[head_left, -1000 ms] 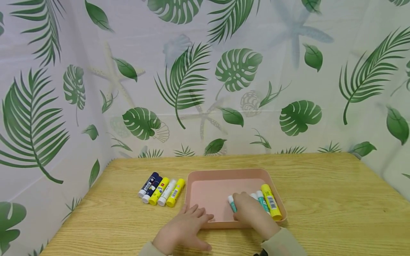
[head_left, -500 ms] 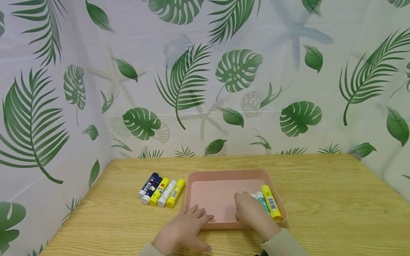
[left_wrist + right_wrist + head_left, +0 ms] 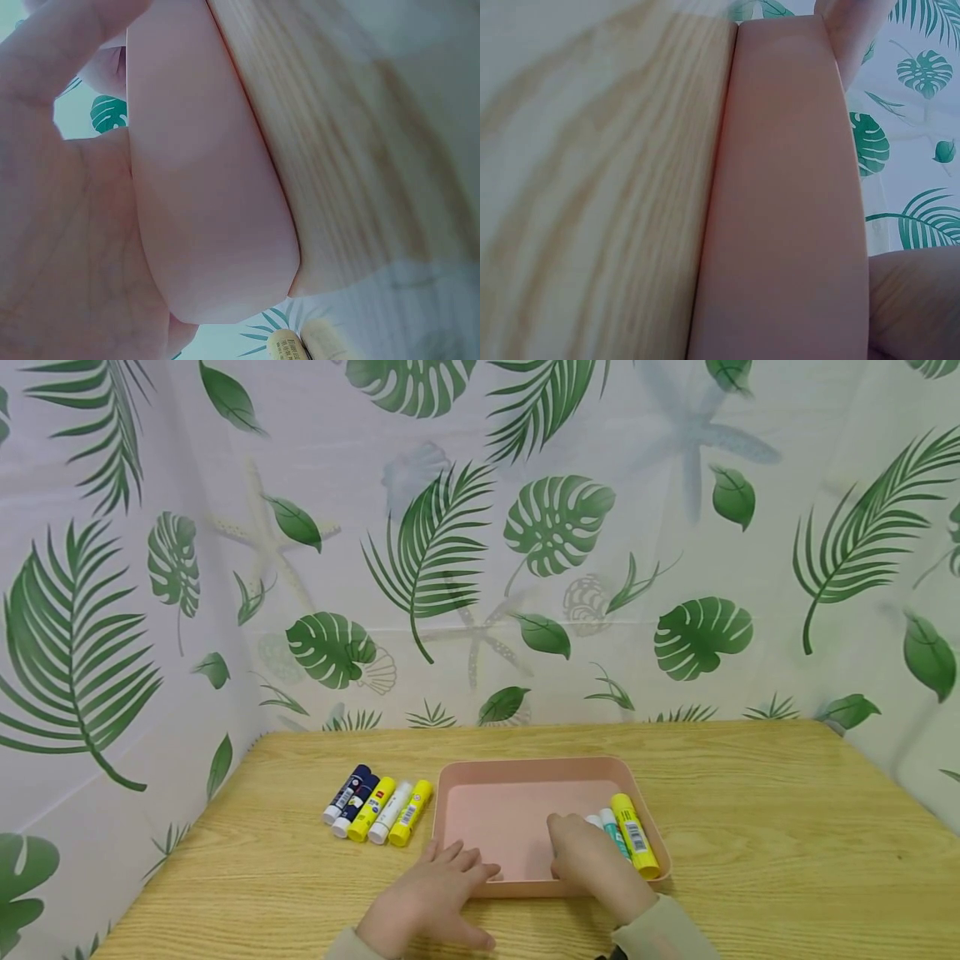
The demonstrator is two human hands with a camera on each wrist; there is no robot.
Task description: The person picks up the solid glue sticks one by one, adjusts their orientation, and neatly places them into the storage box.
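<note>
Head view above — close wrist views share tray (image 3: 202, 165).

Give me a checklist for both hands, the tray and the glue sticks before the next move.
1. Tray flat on the table: ok.
2. Left hand at the tray's near left corner: ok.
3. Right hand reaching into the tray: ok.
4. Right hand gripping a stick: cannot tell, fingertips hidden.
5. Clear view of the teal-and-white glue sticks: not ok, right hand partly covers them.
6. Big yellow glue stick inside the tray: ok.

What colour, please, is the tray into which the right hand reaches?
The tray is a plain salmon pink, seen best in the head view.
</note>
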